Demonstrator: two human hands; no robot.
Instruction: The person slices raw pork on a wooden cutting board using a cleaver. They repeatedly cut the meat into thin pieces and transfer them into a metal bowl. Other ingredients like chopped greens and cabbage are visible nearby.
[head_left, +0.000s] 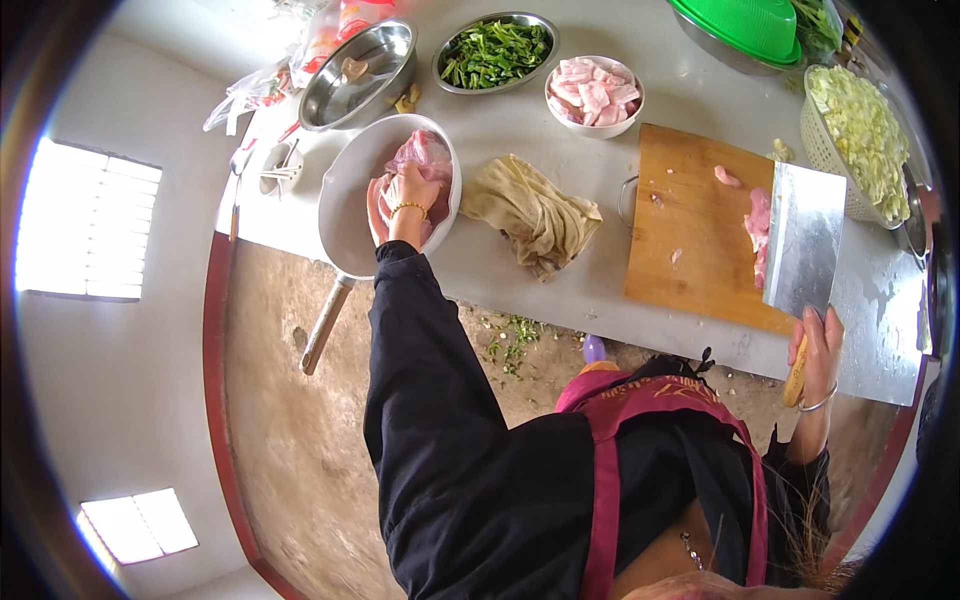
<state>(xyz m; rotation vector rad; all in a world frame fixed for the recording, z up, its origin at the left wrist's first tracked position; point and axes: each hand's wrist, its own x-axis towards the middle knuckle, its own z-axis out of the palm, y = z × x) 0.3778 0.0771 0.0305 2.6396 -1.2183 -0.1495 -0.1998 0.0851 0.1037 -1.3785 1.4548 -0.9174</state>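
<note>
My left hand (411, 193), with a beaded bracelet at the wrist, reaches into a white long-handled pan (345, 202) and grips a piece of raw meat (424, 154). More raw meat lies under and beside the fingers. At the right, my right hand (817, 343) is closed around the wooden handle of a cleaver (806, 232). The broad blade lies over the right side of a wooden cutting board (697, 262). Small strips of raw meat (759, 225) are on the board beside the blade, and another small piece (727, 177) lies further left.
A crumpled cloth (536, 214) lies between pan and board. Behind stand a steel basin (319, 101), a bowl of cut green peppers (495, 56), a bowl of sliced meat (595, 94) and a green plastic basket (750, 30). Shredded cabbage (859, 135) fills a colander at right.
</note>
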